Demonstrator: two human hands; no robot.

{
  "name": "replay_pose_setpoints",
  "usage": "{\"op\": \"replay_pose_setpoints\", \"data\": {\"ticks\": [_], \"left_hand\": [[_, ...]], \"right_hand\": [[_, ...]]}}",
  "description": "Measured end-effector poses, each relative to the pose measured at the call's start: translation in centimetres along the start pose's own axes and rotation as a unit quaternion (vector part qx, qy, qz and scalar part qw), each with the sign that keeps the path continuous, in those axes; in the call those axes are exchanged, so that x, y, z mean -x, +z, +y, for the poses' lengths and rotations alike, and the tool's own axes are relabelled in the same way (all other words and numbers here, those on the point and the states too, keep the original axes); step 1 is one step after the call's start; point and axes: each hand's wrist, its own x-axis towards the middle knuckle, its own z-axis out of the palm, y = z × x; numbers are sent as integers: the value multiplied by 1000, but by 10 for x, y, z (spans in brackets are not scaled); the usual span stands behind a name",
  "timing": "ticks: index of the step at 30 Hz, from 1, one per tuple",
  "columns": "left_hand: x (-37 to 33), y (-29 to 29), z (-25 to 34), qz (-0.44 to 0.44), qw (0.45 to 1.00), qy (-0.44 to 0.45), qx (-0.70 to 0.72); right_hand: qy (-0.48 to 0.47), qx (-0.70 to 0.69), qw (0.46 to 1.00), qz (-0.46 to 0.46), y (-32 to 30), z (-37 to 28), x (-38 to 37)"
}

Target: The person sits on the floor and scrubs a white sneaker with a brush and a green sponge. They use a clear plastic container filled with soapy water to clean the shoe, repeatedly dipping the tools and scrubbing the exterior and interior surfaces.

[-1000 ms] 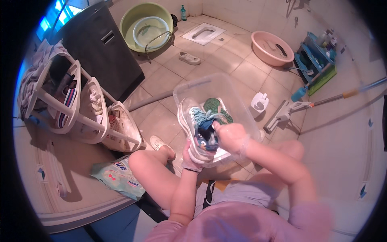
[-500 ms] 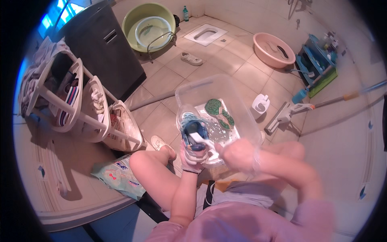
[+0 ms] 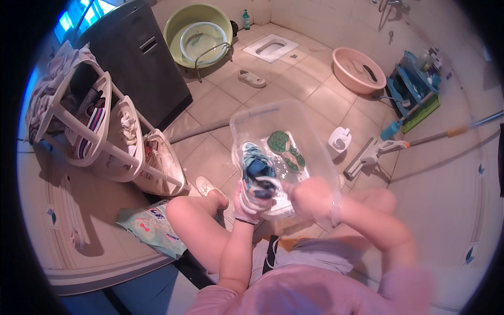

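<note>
My left hand [image 3: 247,210], in a thin clear glove, grips a blue shoe [image 3: 254,159] with a white sole by its heel end. The shoe is tilted over a clear plastic tub [image 3: 317,152], its opening facing me. In my right hand [image 3: 314,200], also gloved and slightly blurred, is a white brush [image 3: 273,181]. The brush's head reaches into the shoe's opening near the heel; its bristles are hidden. Inside the tub, beyond the shoe, lie green patterned sole-shaped pieces [image 3: 278,140] among shiny wet suds.
A white jug [image 3: 340,139] and a floor squeegee [image 3: 370,157] are right of the tub. Farther off are a white shoe [image 3: 252,79], a squat toilet [image 3: 270,48], a pink basin [image 3: 342,73] and a green basin [image 3: 173,39]. A white rack [image 3: 139,142] stands left.
The brush has shifted and tilted within the shoe's opening, with my right hand moving slightly along. The shoe has turned a little in my left hand. The whole view has shifted slightly.
</note>
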Motion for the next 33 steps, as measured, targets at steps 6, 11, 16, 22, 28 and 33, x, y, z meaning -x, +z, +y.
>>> {"op": "replay_pose_setpoints", "data": {"ticks": [6,11,16,22,28,33], "left_hand": [[2,1,4,6,998,-33,-60],[0,-22,16,48,975,39,-212],[4,-25,33,14,971,54,-230],[0,0,37,40,980,163,-107],[-15,-18,29,-85,919,93,-375],[-25,-39,22,31,923,167,-346]], "right_hand": [[41,-43,986,159,41,26,-27],[52,-376,912,156,39,27,-37],[55,-380,903,193,53,29,-44],[50,-267,960,64,57,43,-14],[99,-201,967,-120,11,84,-14],[118,-124,985,24,40,60,-22]]}}
